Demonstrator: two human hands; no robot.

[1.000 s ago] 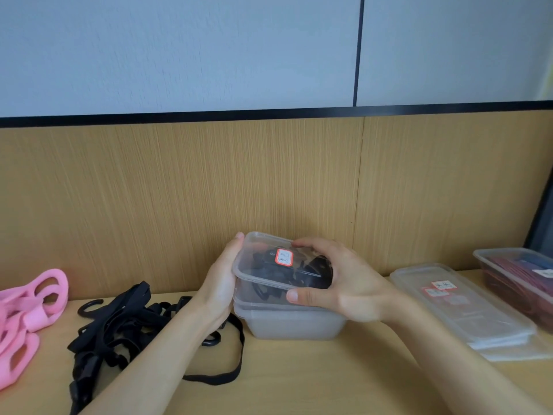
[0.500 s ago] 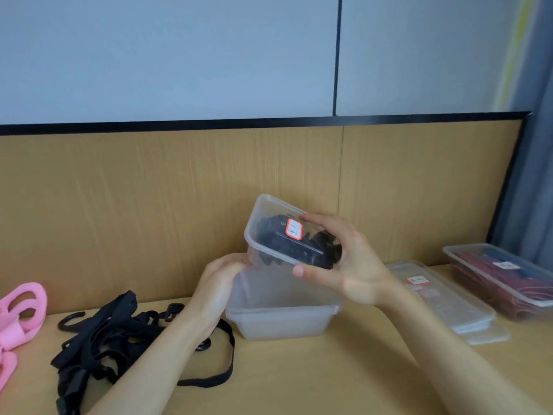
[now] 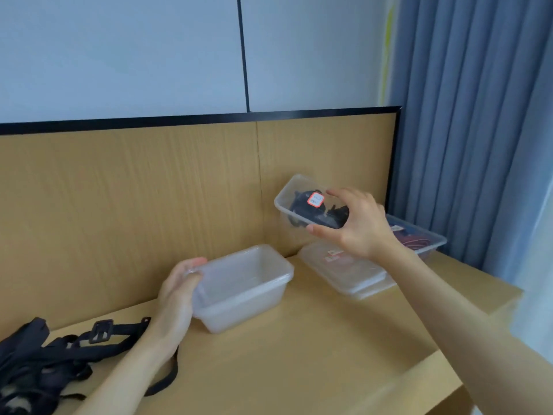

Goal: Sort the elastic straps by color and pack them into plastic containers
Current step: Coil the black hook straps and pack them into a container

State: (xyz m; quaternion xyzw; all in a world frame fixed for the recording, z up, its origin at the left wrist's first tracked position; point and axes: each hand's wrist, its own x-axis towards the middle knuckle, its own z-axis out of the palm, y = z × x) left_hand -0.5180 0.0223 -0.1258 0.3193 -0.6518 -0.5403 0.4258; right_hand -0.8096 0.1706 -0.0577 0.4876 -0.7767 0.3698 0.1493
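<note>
A person's right hand (image 3: 356, 226) clasps a lidded container (image 3: 299, 193) of black straps (image 3: 335, 215) in the air, fingers and thumb curled round its end. Flat closed boxes (image 3: 350, 271) lie below that grip. The left hand (image 3: 179, 292) grips an empty tub (image 3: 248, 286) on the table (image 3: 299, 354), loose straps (image 3: 45, 360) beside its wrist.

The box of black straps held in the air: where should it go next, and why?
Probably set the box down by the flat lidded containers: the right hand holds it above them, and the left hand grips an empty container near the loose black straps.
</note>
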